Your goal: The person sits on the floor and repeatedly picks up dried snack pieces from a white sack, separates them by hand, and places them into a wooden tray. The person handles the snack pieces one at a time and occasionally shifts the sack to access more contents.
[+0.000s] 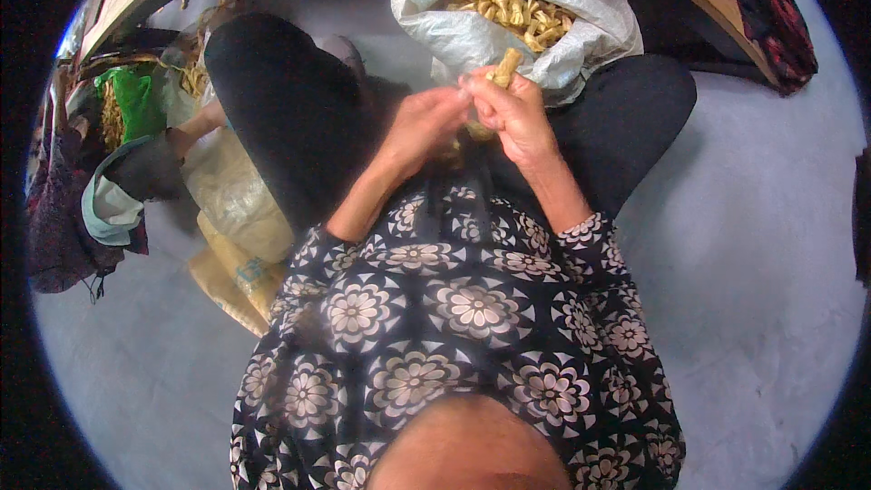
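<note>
My right hand point(515, 111) is closed around a folded strip of dried plant fibre point(505, 68), whose thick end stands up above the fingers. My left hand point(433, 124) touches the right one at the fingertips; blur hides whether it pinches part of the strip. Below the hands, more tan fibre shows in part over the lap. Just beyond them, between the knees, a white woven sack point(469, 41) stands with its mouth spread, holding many similar folded fibre pieces point(517, 8).
Curved wooden edges point(714, 10) cross the top. At the left, another person's hand point(204, 124) reaches near a clear plastic bag point(235, 184), beside a green bag point(139, 99). A yellowish woven sack point(235, 272) lies on the grey floor point(742, 252).
</note>
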{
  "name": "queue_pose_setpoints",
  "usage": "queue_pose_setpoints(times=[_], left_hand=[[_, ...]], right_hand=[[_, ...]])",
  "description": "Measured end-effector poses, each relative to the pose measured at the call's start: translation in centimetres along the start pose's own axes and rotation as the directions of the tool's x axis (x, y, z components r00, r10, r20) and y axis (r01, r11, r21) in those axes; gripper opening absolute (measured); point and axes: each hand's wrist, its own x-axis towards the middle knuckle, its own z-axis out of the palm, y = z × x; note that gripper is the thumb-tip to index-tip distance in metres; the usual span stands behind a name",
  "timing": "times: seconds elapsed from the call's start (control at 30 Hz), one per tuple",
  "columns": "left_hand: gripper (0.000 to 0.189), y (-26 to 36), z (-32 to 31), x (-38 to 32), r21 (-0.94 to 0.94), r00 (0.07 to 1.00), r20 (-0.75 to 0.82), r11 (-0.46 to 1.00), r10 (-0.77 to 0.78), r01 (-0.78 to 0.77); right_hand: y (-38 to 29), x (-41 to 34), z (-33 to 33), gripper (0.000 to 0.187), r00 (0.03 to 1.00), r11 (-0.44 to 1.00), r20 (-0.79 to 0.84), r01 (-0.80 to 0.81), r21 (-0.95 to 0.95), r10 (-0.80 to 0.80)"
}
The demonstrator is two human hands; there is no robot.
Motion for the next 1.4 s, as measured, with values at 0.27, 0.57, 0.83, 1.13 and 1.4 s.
queue_pose_setpoints(times=[0.27,0.57,0.83,1.13,1.4], left_hand=[[0.029,0.0,0.0,-0.4,0.131,0.994,0.099,0.99,0.038,-0.051],[0.03,15.9,-0.9,4.6,0.594,0.792,0.33,0.539,0.514,-0.597],[0.033,23.8,-0.5,12.6,0.747,0.647,0.194,0.316,0.737,-0.584],[0.022,15.4,0.2,4.4,0.632,0.749,0.239,0.487,0.618,-0.603],[0.019,11.1,0.0,2.9,0.46,0.915,0.317,0.802,0.251,-0.38]], right_hand=[[-2.2,-2.7,-1.7,0.011,0.982,0.956,-0.042,-0.171,0.237,0.186],[-14.8,4.4,0.6,0.017,0.862,0.82,-0.004,0.482,-0.309,-0.507],[-21.2,11.2,1.9,0.021,0.532,0.406,-0.015,0.628,-0.664,-0.846],[-14.7,4.0,-1.4,0.038,0.709,0.243,0.131,0.402,-0.883,-0.693],[-10.6,1.3,-0.9,0.013,0.913,0.746,0.115,0.388,-0.541,-0.391]])
